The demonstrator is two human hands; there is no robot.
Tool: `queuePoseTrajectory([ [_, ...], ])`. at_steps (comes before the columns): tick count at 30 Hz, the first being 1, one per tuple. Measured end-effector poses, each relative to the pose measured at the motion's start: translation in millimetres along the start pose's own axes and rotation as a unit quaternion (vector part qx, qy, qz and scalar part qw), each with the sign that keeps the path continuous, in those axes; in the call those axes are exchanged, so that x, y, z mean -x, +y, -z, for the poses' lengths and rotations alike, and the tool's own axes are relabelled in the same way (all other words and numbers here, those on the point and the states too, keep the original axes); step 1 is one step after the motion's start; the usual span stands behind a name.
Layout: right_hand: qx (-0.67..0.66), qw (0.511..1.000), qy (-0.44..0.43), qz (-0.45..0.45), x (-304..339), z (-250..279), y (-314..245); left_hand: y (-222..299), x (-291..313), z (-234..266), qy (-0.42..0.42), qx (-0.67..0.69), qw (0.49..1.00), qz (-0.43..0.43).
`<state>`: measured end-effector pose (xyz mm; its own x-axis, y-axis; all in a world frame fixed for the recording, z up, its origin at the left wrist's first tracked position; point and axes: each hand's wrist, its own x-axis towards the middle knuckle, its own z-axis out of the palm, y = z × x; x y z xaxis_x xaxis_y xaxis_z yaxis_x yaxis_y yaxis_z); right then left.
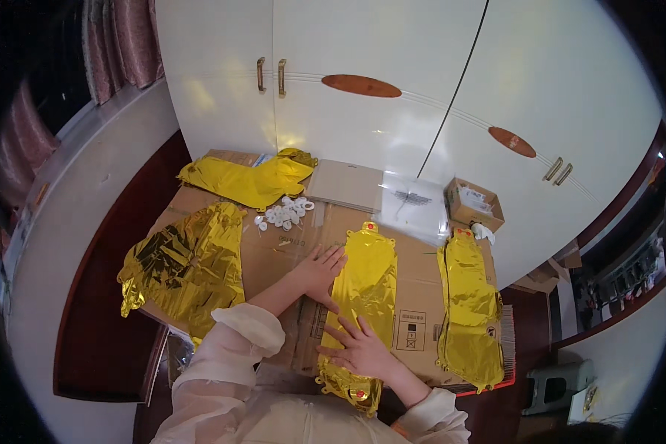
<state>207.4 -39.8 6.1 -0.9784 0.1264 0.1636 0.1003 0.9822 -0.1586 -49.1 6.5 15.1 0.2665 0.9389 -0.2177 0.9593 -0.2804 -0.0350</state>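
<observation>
A flat, uninflated gold foil balloon (370,270) lies lengthwise on the cardboard surface in front of me, with tabs and red spots at both ends. My left hand (321,274) rests along its left edge, fingers stretched out. Nearer to me, my right hand (357,352) is spread flat over the balloon's lower part, covering some of it. Neither hand holds anything. A stack of similar gold foil pieces (472,311) lies to the right. More gold foil, crinkled and shiny (192,259), hangs over the left edge, and another folded gold piece (244,181) lies behind it.
Several small white rings (285,213) sit in a pile at the back middle. Behind are a flat grey-beige panel (345,185), a clear plastic packet (413,207) and a small open carton (474,203). White cabinets (348,44) close off the far side. A grey stool (559,386) stands at right.
</observation>
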Motion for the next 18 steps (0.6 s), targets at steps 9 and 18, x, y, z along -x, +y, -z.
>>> queuePoseTrajectory([
  [9,0.018,1.000,-0.005,0.010,2.7,-0.7,-1.1,-13.3,-13.4,5.0,0.006,0.030,0.999,0.029],
  [18,-0.060,0.998,0.027,-0.001,8.7,-4.0,7.5,-14.2,-35.5,-14.3,0.189,0.076,0.977,0.065],
])
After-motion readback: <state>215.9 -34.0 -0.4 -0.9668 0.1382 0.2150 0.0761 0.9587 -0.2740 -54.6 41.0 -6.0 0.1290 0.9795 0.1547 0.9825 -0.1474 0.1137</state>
